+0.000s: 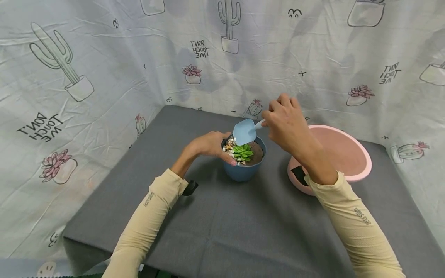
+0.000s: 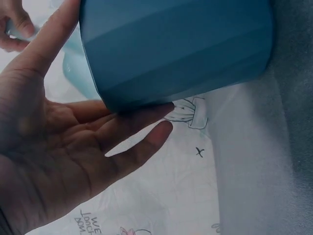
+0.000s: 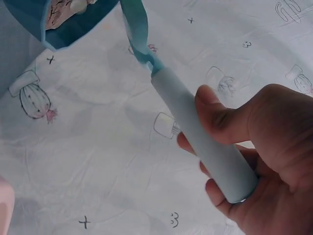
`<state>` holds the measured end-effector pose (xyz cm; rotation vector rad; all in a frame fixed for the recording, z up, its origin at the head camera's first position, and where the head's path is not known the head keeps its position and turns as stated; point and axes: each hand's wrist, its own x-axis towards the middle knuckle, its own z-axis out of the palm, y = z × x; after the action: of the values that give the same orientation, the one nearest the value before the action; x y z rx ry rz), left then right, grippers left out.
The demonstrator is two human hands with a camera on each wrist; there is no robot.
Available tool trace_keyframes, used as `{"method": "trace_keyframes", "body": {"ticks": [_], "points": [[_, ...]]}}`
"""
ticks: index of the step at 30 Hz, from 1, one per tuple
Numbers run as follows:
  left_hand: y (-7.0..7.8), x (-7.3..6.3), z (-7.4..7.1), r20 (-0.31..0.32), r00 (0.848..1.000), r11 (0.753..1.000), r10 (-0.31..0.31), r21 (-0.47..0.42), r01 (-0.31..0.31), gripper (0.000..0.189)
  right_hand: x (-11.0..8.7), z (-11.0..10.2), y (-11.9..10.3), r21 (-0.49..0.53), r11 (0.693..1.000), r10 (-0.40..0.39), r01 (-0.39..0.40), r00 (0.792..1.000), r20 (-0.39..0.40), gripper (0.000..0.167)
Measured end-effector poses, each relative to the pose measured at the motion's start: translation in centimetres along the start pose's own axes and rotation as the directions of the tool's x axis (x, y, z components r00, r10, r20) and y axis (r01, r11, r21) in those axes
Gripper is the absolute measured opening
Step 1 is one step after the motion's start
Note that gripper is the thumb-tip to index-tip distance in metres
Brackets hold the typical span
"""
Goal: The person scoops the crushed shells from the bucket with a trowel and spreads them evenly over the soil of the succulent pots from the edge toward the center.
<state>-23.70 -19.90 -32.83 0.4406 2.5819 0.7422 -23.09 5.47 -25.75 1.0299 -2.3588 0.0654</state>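
A blue flowerpot (image 1: 241, 173) stands on the table with a green succulent (image 1: 243, 152), brown soil (image 1: 257, 153) and pale pebbles (image 1: 229, 147) inside. My left hand (image 1: 211, 144) grips the pot's left side, thumb at the near rim; in the left wrist view its fingers lie along the pot wall (image 2: 181, 49). Above the far rim, my right hand (image 1: 286, 121) holds a light blue hand trowel (image 1: 245, 132), blade over the pot. The right wrist view shows thumb and fingers wrapped round the trowel's pale handle (image 3: 188, 120). No soil is visible on the blade.
To the right stands a pink oval basin (image 1: 344, 148), partly behind the right forearm, with a black patch (image 1: 299, 175) at its lower left. A grey cloth (image 1: 215, 231) covers the table. Behind hangs a white curtain (image 1: 271, 69) printed with cacti.
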Motion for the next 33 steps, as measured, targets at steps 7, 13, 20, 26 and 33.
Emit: {"method": "trace_keyframes", "body": {"ticks": [7,13,20,26,33], "points": [[1.7,-0.5,1.6,-0.102,0.994,0.998,-0.044,0.039,0.049,0.129,-1.0,-0.7,0.8,0.021,0.999,-0.026,0.028,0.994,-0.111,0.009],[3.4,-0.5,2.8,-0.187,0.978,0.994,-0.097,0.041,0.106,0.130,-2.3,-1.5,1.9,0.066,0.998,0.012,0.000,0.983,-0.182,0.012],[4.6,-0.3,4.0,-0.270,0.946,0.979,-0.178,0.045,0.197,0.124,-4.5,-2.4,3.8,0.125,0.991,0.083,-0.056,0.971,-0.223,0.008],[5.9,-0.5,4.3,-0.290,0.945,0.975,-0.154,0.111,0.193,0.126,-7.3,-3.9,6.3,0.136,0.986,0.128,-0.094,0.954,-0.271,0.010],[10.6,0.5,5.0,-0.328,0.936,0.990,0.124,0.100,-0.096,0.113,-11.1,-6.2,10.1,0.054,0.962,0.273,-0.269,0.924,-0.267,0.013]]}}
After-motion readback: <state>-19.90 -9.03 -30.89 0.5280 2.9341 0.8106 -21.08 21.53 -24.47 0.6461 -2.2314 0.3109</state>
